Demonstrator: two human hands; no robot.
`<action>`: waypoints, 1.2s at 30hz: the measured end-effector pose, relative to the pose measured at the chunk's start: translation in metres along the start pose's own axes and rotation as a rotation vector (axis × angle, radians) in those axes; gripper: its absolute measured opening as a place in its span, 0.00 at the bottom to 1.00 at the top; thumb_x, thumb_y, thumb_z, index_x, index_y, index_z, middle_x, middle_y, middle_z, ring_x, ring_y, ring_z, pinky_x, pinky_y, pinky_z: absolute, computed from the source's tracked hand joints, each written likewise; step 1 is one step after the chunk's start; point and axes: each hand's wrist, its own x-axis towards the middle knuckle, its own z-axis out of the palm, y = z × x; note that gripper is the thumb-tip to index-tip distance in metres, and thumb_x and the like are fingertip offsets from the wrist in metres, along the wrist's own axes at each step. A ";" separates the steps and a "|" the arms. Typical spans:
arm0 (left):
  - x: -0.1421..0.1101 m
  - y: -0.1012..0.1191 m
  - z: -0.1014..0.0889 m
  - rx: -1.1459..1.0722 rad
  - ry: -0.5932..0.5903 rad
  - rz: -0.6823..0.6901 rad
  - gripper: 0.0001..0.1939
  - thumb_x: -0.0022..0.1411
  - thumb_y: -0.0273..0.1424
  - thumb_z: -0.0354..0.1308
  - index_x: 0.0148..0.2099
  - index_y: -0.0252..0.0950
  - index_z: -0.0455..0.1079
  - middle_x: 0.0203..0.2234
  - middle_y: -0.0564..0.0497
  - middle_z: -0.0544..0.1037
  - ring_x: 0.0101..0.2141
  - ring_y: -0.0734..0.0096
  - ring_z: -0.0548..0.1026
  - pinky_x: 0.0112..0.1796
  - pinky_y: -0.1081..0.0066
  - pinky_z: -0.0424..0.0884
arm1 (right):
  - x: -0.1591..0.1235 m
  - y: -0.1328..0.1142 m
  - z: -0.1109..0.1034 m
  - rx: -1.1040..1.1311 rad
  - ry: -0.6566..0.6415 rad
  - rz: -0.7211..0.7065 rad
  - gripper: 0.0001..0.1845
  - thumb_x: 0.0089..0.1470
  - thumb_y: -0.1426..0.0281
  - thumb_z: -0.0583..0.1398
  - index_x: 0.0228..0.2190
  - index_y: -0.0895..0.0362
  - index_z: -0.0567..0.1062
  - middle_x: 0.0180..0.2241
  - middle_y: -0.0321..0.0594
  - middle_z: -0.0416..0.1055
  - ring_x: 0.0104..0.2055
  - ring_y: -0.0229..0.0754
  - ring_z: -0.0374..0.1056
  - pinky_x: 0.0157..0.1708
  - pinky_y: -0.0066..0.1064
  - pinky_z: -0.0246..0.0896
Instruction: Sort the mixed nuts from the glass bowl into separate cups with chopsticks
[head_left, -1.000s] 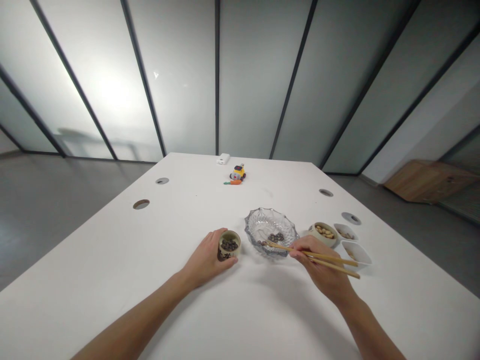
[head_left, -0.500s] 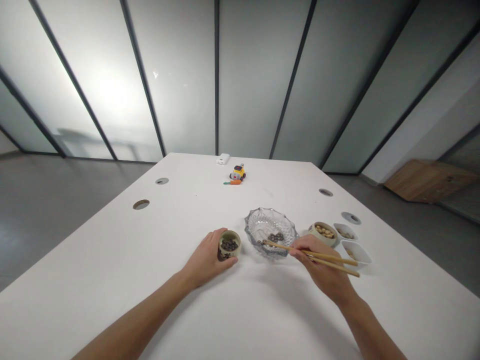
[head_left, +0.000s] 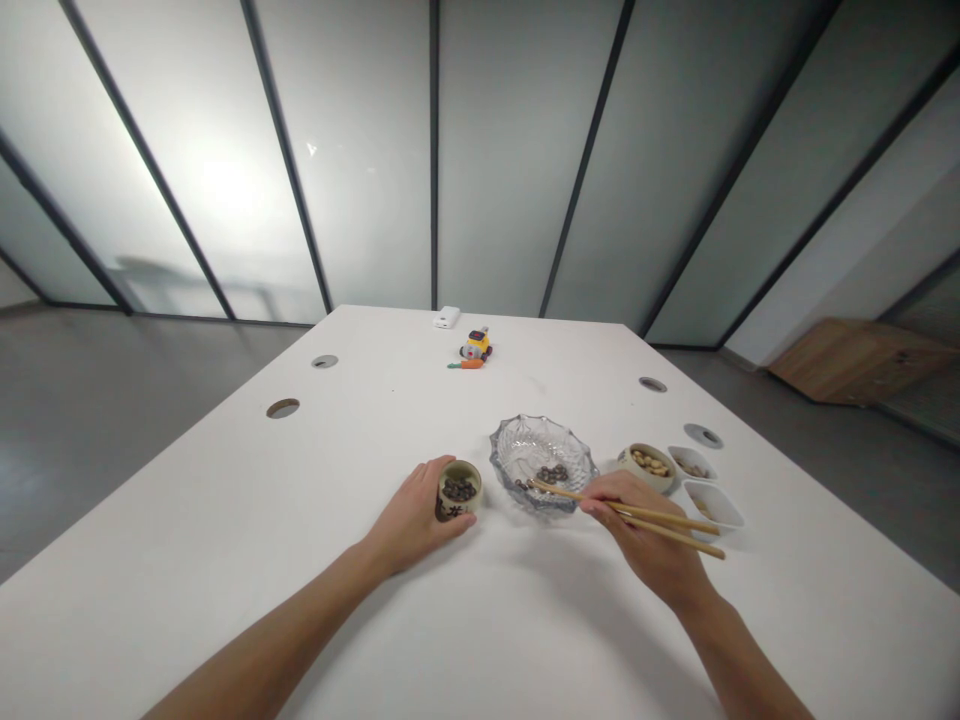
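Observation:
My left hand (head_left: pixel 416 520) is wrapped around a small pale ceramic cup (head_left: pixel 454 509) with dark characters on its side, standing on the table. Several dark beans (head_left: pixel 459 489) lie inside the cup. In my right hand (head_left: pixel 645 535) is a pair of wooden chopsticks (head_left: pixel 667 516), their tips down inside a clear glass bowl (head_left: pixel 506 462) with a scalloped rim. Dark beans (head_left: pixel 553 474) are gathered in the bowl, a few of them close to the chopstick tips. Whether the tips pinch a bean is too small to tell.
Right of the bowl stand a ceramic cup of peanuts (head_left: pixel 649 463) and two white dishes (head_left: pixel 731 512) with small pale contents. Farther back on the white table (head_left: pixel 360 430) are a yellow toy vehicle (head_left: pixel 477 345), a toy carrot (head_left: pixel 471 365) and a white box (head_left: pixel 446 317). Round holes pierce the tabletop.
The chopsticks have shifted very slightly, their tips a little to the right within the glass bowl. My left hand and the cup have stayed in place.

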 end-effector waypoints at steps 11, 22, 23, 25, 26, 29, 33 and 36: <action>0.000 0.001 0.000 -0.004 0.005 0.001 0.33 0.60 0.37 0.71 0.66 0.41 0.67 0.56 0.41 0.78 0.57 0.43 0.77 0.58 0.47 0.74 | 0.001 -0.003 -0.001 0.026 -0.016 -0.027 0.19 0.71 0.55 0.61 0.31 0.49 0.82 0.30 0.35 0.80 0.31 0.41 0.76 0.33 0.31 0.71; -0.001 0.002 0.000 -0.003 0.004 -0.005 0.34 0.60 0.37 0.71 0.66 0.40 0.66 0.56 0.40 0.78 0.56 0.43 0.77 0.59 0.46 0.73 | 0.000 0.000 -0.001 -0.041 0.044 -0.069 0.19 0.71 0.54 0.61 0.31 0.50 0.81 0.30 0.34 0.81 0.32 0.41 0.78 0.35 0.31 0.71; -0.001 0.002 0.000 -0.004 0.009 -0.001 0.34 0.60 0.37 0.71 0.66 0.40 0.67 0.56 0.40 0.78 0.56 0.43 0.77 0.59 0.46 0.74 | 0.000 0.000 -0.001 -0.041 0.042 -0.067 0.19 0.71 0.54 0.61 0.31 0.50 0.81 0.30 0.34 0.81 0.32 0.41 0.78 0.35 0.31 0.71; -0.001 0.001 0.000 -0.007 0.018 0.008 0.34 0.60 0.37 0.71 0.66 0.41 0.67 0.56 0.41 0.79 0.56 0.43 0.77 0.58 0.46 0.74 | 0.000 0.000 -0.001 -0.028 0.026 -0.062 0.20 0.71 0.53 0.61 0.31 0.50 0.81 0.30 0.35 0.81 0.32 0.41 0.77 0.34 0.32 0.71; 0.000 0.000 0.000 -0.008 0.019 0.012 0.34 0.60 0.37 0.71 0.66 0.42 0.67 0.56 0.41 0.79 0.56 0.44 0.77 0.58 0.46 0.74 | 0.000 0.000 -0.001 -0.019 0.015 -0.059 0.20 0.71 0.53 0.61 0.31 0.50 0.81 0.30 0.35 0.81 0.31 0.41 0.77 0.34 0.32 0.71; 0.000 0.000 0.000 -0.006 0.019 0.010 0.34 0.60 0.37 0.71 0.66 0.41 0.67 0.56 0.41 0.79 0.56 0.44 0.77 0.59 0.46 0.74 | 0.000 -0.001 0.000 -0.006 -0.009 -0.039 0.21 0.71 0.53 0.60 0.31 0.50 0.81 0.29 0.36 0.80 0.31 0.41 0.77 0.33 0.32 0.71; 0.000 0.002 0.000 0.003 0.014 0.006 0.34 0.59 0.37 0.72 0.65 0.41 0.67 0.55 0.41 0.79 0.56 0.44 0.77 0.59 0.46 0.74 | -0.001 -0.001 -0.001 -0.005 -0.021 -0.009 0.21 0.71 0.52 0.60 0.31 0.50 0.81 0.29 0.36 0.80 0.31 0.41 0.76 0.33 0.32 0.71; 0.000 0.003 0.000 0.004 0.012 0.006 0.34 0.60 0.37 0.71 0.65 0.41 0.67 0.56 0.40 0.79 0.57 0.43 0.77 0.59 0.46 0.74 | -0.001 -0.002 -0.001 0.000 -0.027 -0.002 0.21 0.71 0.52 0.60 0.31 0.50 0.81 0.30 0.36 0.80 0.31 0.42 0.76 0.33 0.32 0.71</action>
